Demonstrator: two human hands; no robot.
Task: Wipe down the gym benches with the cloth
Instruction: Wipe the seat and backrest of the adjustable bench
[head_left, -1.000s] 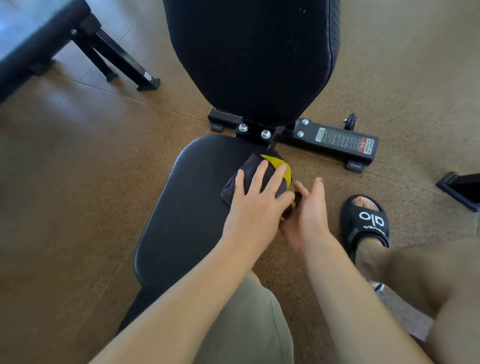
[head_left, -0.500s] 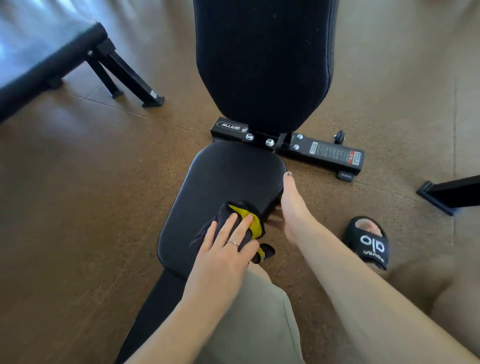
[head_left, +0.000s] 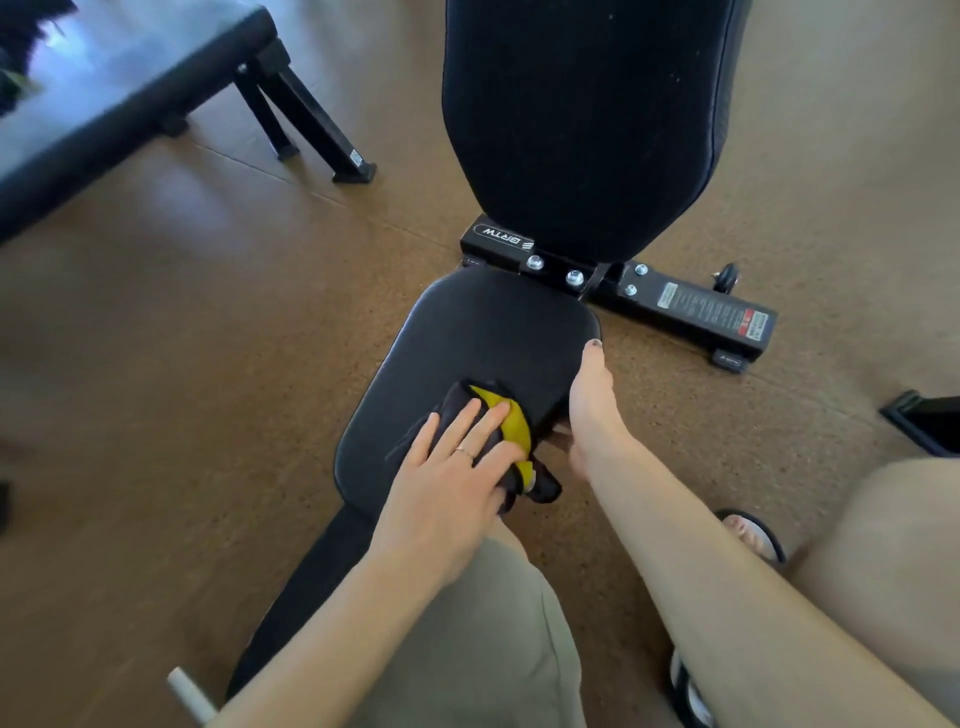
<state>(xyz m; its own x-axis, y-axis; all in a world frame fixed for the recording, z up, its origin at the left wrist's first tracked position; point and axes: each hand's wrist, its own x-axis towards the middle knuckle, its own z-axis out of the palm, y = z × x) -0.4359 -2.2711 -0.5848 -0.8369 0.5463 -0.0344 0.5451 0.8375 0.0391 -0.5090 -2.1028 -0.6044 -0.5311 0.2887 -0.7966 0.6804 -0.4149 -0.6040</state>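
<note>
A black adjustable gym bench stands before me, with a padded seat (head_left: 467, 338) and a raised backrest (head_left: 582, 119). A dark cloth with a yellow patch (head_left: 506, 426) lies on the seat's near right part. My left hand (head_left: 452, 478) presses flat on the cloth with straight fingers. My right hand (head_left: 589, 410) holds the seat's right edge, thumb along the top and fingers hidden under the pad.
A second black flat bench (head_left: 104, 98) with angled legs stands at the upper left. The bench's base bar (head_left: 691, 312) with a warning label lies across the brown floor. A black frame foot (head_left: 924, 421) shows at the right edge. My sandalled foot (head_left: 753, 535) is at the lower right.
My left hand dragged the cloth from the seat's far end back toward me. My right hand stayed on the seat's right edge. The camera shifted slightly.
</note>
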